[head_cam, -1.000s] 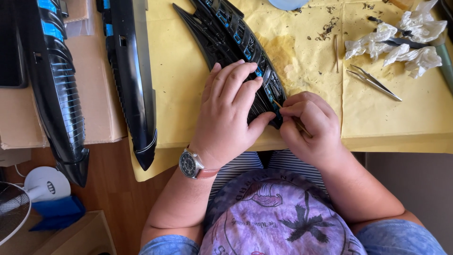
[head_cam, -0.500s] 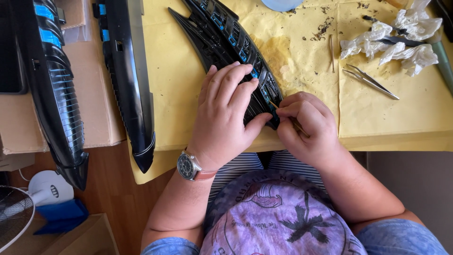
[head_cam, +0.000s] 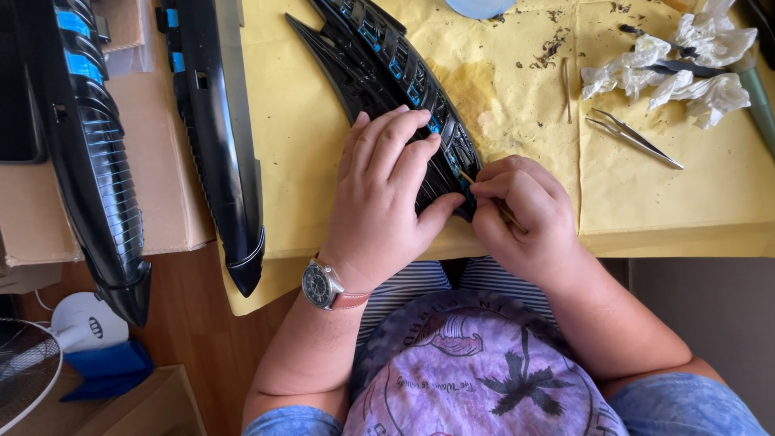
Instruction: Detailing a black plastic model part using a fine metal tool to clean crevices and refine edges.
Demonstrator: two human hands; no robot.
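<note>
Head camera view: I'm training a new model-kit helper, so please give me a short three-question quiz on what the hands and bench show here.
1. True or false: the left hand lies flat on the curved black model part.
2. What does the right hand pinch? A) metal tweezers B) a thin wooden stick C) a paintbrush
3. Which things lie on the yellow paper, right of the hands?

Key
1. True.
2. B: the thin wooden stick, its tip at the part's edge.
3. Metal tweezers and crumpled white tissue.
</note>
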